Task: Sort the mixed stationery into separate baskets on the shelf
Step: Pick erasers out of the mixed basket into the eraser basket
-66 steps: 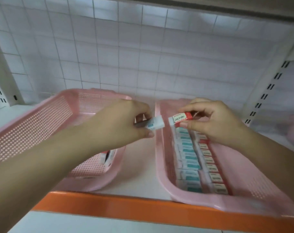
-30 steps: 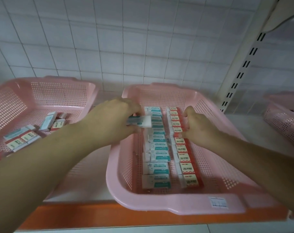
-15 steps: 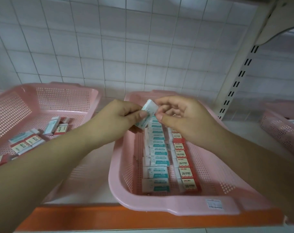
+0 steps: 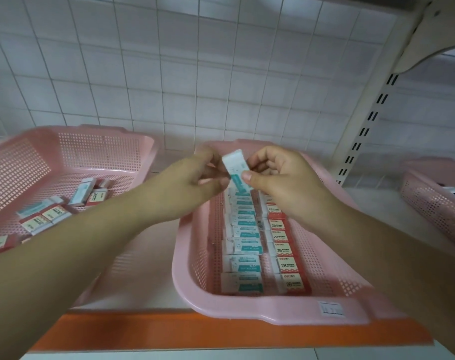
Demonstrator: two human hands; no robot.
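Note:
A white eraser with a teal sleeve (image 4: pixel 236 170) is held upright above the far end of the middle pink basket (image 4: pixel 247 310). My right hand (image 4: pixel 281 183) pinches it between thumb and fingers, and my left hand (image 4: pixel 185 185) touches its left side with curled fingertips. Inside that basket lie a row of teal erasers (image 4: pixel 243 245) and a row of red erasers (image 4: pixel 285 250), side by side. The left pink basket (image 4: pixel 133 141) holds a loose mix of teal and red erasers (image 4: pixel 52 211).
A third pink basket (image 4: pixel 434 201) sits at the right edge with something dark inside. The shelf has an orange front lip (image 4: pixel 221 333), a white slotted upright post (image 4: pixel 361 131) at the right, and a tiled wall behind.
The red eraser left my right hand and now lies in the basket. Both hands rose together, and the teal eraser was turned upright between them.

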